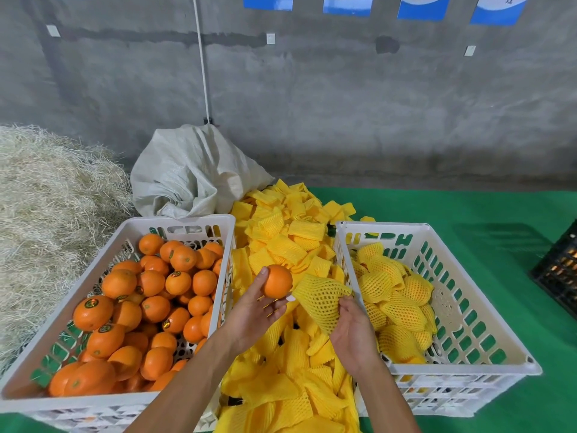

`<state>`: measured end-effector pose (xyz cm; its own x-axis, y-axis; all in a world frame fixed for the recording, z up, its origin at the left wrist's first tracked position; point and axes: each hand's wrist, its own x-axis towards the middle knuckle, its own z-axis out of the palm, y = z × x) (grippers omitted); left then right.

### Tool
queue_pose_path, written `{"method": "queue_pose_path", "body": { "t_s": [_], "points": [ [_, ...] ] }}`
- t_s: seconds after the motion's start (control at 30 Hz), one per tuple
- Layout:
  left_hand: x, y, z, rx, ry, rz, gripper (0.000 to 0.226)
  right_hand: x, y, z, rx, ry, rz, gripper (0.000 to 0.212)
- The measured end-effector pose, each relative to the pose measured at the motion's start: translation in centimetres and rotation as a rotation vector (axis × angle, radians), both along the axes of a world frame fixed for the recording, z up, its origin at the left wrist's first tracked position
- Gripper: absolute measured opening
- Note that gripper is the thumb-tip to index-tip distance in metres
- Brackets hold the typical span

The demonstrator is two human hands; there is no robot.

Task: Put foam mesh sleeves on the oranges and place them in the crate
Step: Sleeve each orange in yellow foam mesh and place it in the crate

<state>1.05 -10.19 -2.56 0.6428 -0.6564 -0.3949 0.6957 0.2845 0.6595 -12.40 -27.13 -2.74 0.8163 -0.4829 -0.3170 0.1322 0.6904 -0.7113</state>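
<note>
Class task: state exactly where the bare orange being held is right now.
In the head view, the orange sits centre frame in the left hand, above the loose sleeve pile, between the two white crates.

1. We see even, soft, fairly bright light with no harsh glare.
2. We find the concrete wall [343, 104] dimmer and mottled.
3. We note faint shadows under the forearms on the foam sleeves [281, 385].
4. We see wide-angle bending at the edges: both crates splay outward.
5. We find the focus mostly sharp, slightly soft toward the corners.
</note>
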Motion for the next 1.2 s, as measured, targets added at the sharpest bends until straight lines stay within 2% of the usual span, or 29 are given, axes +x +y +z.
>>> {"method": "queue_pose_path", "body": {
  "t_s": [0.1,0.23,0.27,0.37,0.4,0.6,0.67,0.73,0.8,0.83,0.97,1.07,1.2],
  "points": [
    [0.0,0.2,0.2,-0.047,0.034,0.013,0.072,-0.1,0.1,0.4,0.011,0.007,-0.009,0.035],
    [0.0,-0.1,0.2,-0.054,0.06,0.019,0.082,0.0,0.1,0.3,-0.011,0.025,-0.001,0.042],
    [0.0,-0.2,0.1,-0.052,0.066,0.028,0.074,0.1,0.1,0.1,-0.015,0.032,-0.001,0.045],
    [0.0,-0.3,0.2,-0.062,0.06,0.078,0.032,0.1,0.3,-0.1,-0.014,0.065,-0.016,0.055],
    [0.1,-0.3,0.2,-0.049,0.062,0.096,0.027,0.2,0.4,-0.2,-0.013,0.08,-0.026,0.057],
    [0.0,0.1,-0.2,0.038,0.406,0.077,0.037,1.1,2.2,-1.0,-0.078,0.1,0.014,0.042],
    [-0.2,-0.2,-0.4,0.215,0.301,0.106,0.033,1.0,2.9,-1.7,-0.083,0.161,0.006,0.053],
    [-0.3,-0.2,-1.0,0.489,0.012,0.168,0.026,0.9,3.3,-2.9,-0.058,0.188,0.0,0.063],
    [-0.6,-0.3,-1.1,0.608,-0.189,0.125,0.026,0.9,3.3,-4.1,-0.01,0.193,0.002,0.064],
    [-0.7,-0.3,-1.1,0.628,-0.217,0.062,0.027,1.0,3.2,-4.6,0.015,0.203,0.009,0.064],
    [-1.6,-0.9,-1.1,0.582,-0.106,-0.08,0.032,1.3,3.0,-5.3,0.021,0.222,0.069,0.056],
    [-2.0,-1.2,-1.4,0.486,-0.06,-0.029,0.02,1.2,3.4,-5.1,0.052,0.201,0.103,0.042],
    [-2.2,-1.4,-1.8,0.464,-0.06,0.101,0.019,0.9,2.8,-4.7,0.08,0.213,0.117,0.05]
  ]
}}
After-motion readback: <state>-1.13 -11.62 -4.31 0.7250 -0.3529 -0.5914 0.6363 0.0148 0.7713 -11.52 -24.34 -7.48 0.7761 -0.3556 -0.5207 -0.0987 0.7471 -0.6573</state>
